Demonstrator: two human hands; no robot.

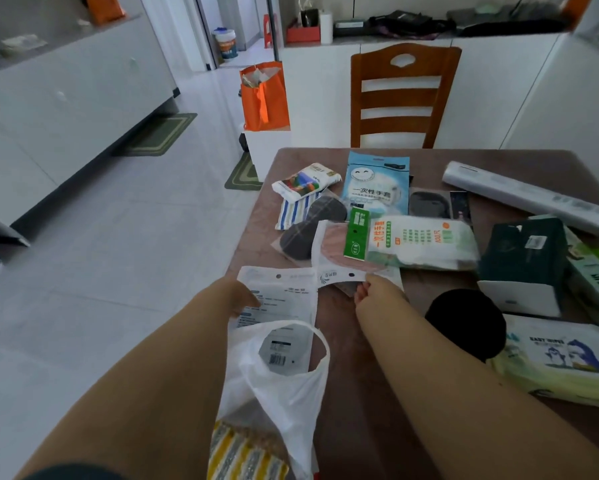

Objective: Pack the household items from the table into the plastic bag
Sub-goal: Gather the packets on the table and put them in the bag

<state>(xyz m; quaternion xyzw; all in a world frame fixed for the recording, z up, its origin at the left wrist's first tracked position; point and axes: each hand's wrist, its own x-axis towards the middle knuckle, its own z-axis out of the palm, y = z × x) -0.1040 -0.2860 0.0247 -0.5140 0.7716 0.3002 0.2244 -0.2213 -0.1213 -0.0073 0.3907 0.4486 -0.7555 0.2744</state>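
A white plastic bag (284, 382) hangs off the table's near left edge with its mouth open. A flat white packet (284, 296) with printed text and a barcode stands halfway inside it, and my left hand (237, 294) grips that packet's left edge. My right hand (377, 292) pinches the lower edge of a clear packet holding a pink pad (332, 251). Further back lie a green-labelled glove pack (415, 240), a blue glove pack (376, 183), dark pads in clear wrap (308, 223) and a small tissue pack (305, 180).
The brown table (360, 375) also carries a grey roll (526, 194), a dark green box (523, 258), a wet-wipes pack (561, 362) and a black round object (464, 323). A wooden chair (402, 95) stands behind. An orange bag (263, 95) sits on a white stand at the left.
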